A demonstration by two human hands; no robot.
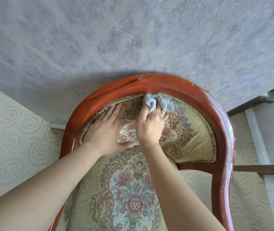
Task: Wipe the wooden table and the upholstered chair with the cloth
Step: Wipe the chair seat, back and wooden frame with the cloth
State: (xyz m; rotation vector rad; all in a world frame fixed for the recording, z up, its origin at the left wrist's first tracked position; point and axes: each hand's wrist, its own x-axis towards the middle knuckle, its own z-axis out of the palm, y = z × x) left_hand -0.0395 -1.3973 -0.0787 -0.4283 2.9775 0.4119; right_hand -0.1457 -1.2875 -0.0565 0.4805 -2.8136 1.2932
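We see the right hand point(150, 126) bunching the grey cloth point(158, 104) against the upholstered chair point(191, 139) backrest, just under its wooden rim (glossy, reddish); the left hand point(106, 130) lies flat, fingers together, steadying the fabric.

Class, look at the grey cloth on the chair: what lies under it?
The cloth lies on the patterned upholstery beside the wooden frame, bunched in the right hand. The fabric directly beneath is covered.
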